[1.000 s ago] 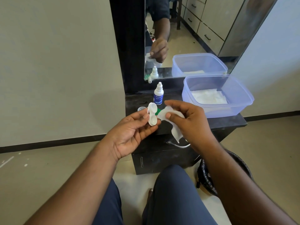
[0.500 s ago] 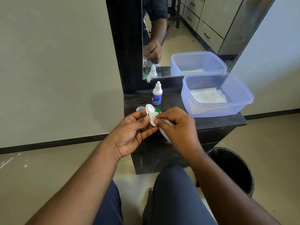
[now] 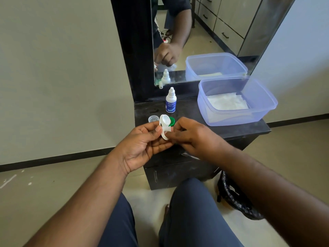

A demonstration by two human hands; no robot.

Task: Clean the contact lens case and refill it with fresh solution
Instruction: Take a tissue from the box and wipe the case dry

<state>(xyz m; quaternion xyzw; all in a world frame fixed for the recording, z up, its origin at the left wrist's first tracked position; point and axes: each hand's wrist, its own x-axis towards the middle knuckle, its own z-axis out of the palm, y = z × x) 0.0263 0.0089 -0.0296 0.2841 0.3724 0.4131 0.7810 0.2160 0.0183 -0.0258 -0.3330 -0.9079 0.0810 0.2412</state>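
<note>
My left hand (image 3: 142, 141) pinches a white contact lens case (image 3: 164, 123) upright between thumb and fingers, above the front edge of the black dresser top (image 3: 231, 130). My right hand (image 3: 192, 138) has its fingers curled round a white tissue (image 3: 168, 130) and presses it into the case's lower well; most of the tissue is hidden. Behind the case on the top lie a green cap (image 3: 172, 121) and a clear cap (image 3: 153, 119). A small solution bottle (image 3: 170, 100) with a blue label stands further back, uncapped.
A translucent blue tub (image 3: 258, 111) holding white tissues sits on the right of the dresser top. A mirror (image 3: 204, 38) stands behind it. A black bin (image 3: 235, 196) is on the floor at the right, beside my knees.
My right hand moved left to the case and pushed the tissue into it; the loose tissue tail that hung down is now tucked under the hand. The left hand kept holding the case.
</note>
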